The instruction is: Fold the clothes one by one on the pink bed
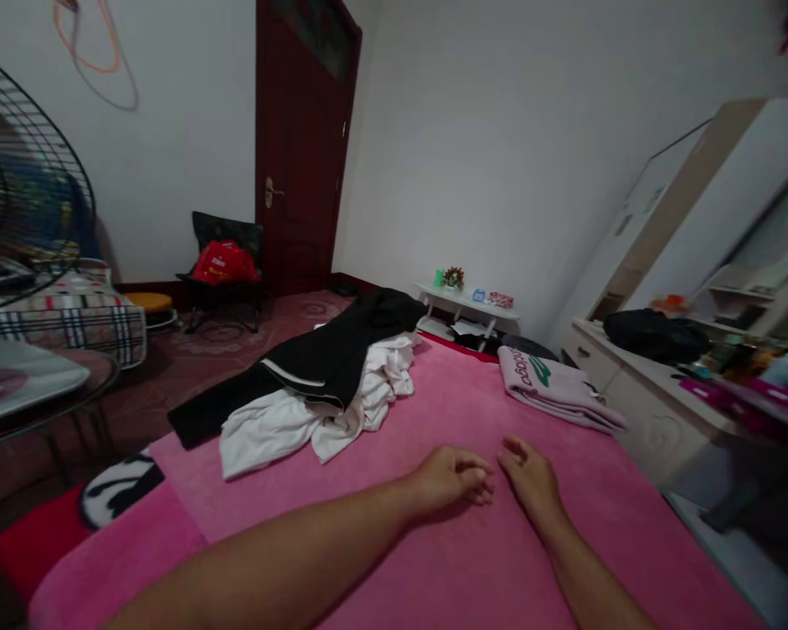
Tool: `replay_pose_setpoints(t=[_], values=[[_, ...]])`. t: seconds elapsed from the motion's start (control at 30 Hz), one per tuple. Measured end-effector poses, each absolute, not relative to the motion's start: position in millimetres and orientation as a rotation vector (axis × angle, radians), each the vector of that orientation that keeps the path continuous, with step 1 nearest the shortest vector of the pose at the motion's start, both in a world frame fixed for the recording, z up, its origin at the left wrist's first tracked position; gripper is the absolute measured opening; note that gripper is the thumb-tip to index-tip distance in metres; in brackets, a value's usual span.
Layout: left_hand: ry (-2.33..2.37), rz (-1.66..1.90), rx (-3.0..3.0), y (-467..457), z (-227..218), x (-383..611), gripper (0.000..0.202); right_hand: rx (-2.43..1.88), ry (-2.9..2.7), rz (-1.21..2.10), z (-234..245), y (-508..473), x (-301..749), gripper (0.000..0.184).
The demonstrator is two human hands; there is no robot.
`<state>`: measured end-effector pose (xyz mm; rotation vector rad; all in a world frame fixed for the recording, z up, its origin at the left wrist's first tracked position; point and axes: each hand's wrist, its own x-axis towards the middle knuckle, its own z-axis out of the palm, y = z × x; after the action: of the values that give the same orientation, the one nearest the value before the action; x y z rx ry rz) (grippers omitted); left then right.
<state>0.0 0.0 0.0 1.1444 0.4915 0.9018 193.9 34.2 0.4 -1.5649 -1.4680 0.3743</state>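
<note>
My left hand [456,479] rests over the pink blanket [453,394], its fingers loosely curled but apart, holding nothing. Close beside it, my right hand [531,477] is also free, with fingers bent and separated. A small gap lies between the two hands. Beyond them on the left is a heap of clothes: a black garment [348,350] with a white edge lies over a crumpled white garment [276,429]. To the right, a light purple-grey garment [558,389] with green and dark print lies folded near the blanket's edge.
A fan [32,184] and a round glass table [45,385] stand at the left. A red bag [224,262] sits on a folding chair by the dark red door [306,149]. A low white shelf [466,306] is at the far wall. Drawers [650,402] line the right side.
</note>
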Motion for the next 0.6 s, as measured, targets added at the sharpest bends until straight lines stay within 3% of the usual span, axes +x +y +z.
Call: replay_pose_setpoints(t=[0.2, 0.37, 0.5, 0.6], values=[[0.504, 0.727, 1.253, 1.0, 14.4, -27.6, 0.053, -1.507, -1.511, 0.507, -6.3, 25.9, 198.6, 0.041], [0.891, 0.994, 1.874, 45.1, 80.5, -100.9, 0.029, -1.513, -1.639, 0.478, -3.6, 19.8, 191.9, 0.038], [1.423, 1.404, 2.119, 106.8, 135.0, -181.4, 0.037, -1.492, -1.695, 0.452, -3.3, 23.2, 190.8, 0.033], [1.778, 1.353, 1.935, 146.9, 148.2, -232.9, 0.056, -1.491, -1.720, 0.418, -0.9, 24.3, 188.6, 0.030]])
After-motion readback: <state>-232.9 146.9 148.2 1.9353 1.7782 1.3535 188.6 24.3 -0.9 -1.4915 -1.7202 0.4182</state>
